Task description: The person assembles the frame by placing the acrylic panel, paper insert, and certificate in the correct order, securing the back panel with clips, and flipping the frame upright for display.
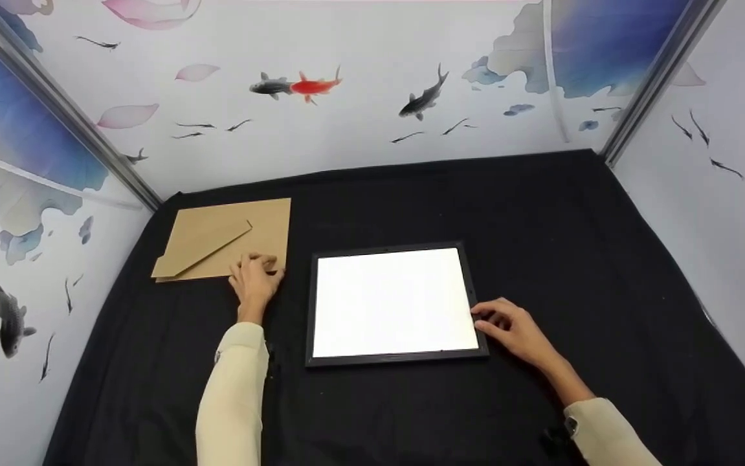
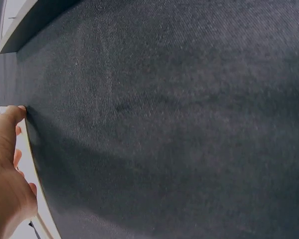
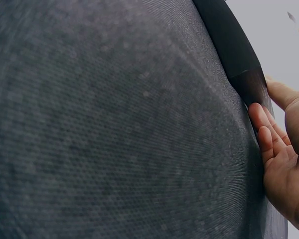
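Note:
A black picture frame (image 1: 398, 358) with a bright white face lies flat on the black cloth in the head view. My right hand (image 1: 514, 330) pinches its right side, the thumb and fingertips at the border; in the right wrist view the dark frame bar (image 3: 234, 50) shows beside these fingers. To the left lies a brown backing board (image 1: 236, 213) with a folded easel leg (image 1: 200, 249) on it. My left hand (image 1: 255, 281) grips the board's near right corner with curled fingers. The left wrist view shows the thumb at the board's edge; the other fingers are partly hidden.
Black cloth (image 1: 398, 414) covers the table under both things. White panels (image 1: 359, 123) printed with fish and petals stand at the back and both sides, joined by metal posts (image 1: 660, 84). Cream sleeves (image 1: 233, 395) cover both forearms.

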